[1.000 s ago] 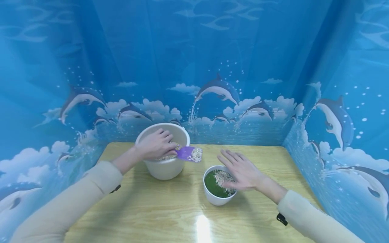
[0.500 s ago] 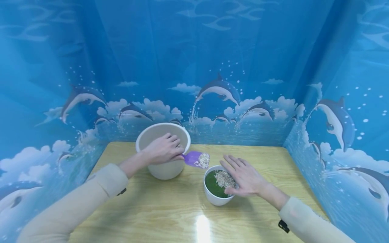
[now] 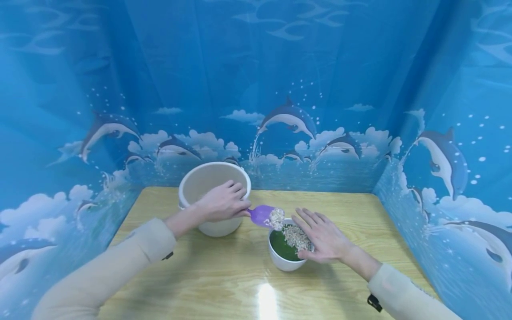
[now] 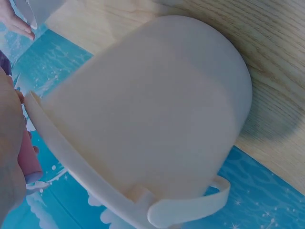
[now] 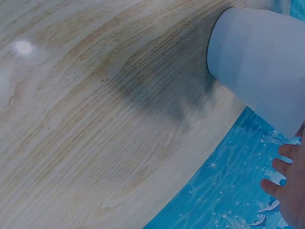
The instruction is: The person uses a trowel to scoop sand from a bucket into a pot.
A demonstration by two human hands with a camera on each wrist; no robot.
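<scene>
In the head view my left hand (image 3: 224,202) grips a purple scoop (image 3: 260,215) by its handle, over the near right rim of a white bucket (image 3: 216,227). Pale flakes (image 3: 277,218) lie at the scoop's tip, which hangs over the left back rim of a small white pot (image 3: 286,266). Inside that pot I see a green surface (image 3: 283,249) partly covered with similar flakes (image 3: 297,238). My right hand (image 3: 326,240) lies at the pot's right rim, its fingers extended. In the left wrist view, a pinkish handle (image 4: 29,160) shows beneath the left hand (image 4: 8,152).
Bucket and pot stand on a wood-grain table (image 3: 224,284). A blue curtain with dolphins (image 3: 288,115) surrounds the table at the back and sides. The bucket's white carrying handle (image 4: 190,207) sticks out in the left wrist view.
My left hand has carried the loaded scoop out of the bucket, rightward and toward me, up to the small pot. The right hand has lowered slightly onto the pot's right side.
</scene>
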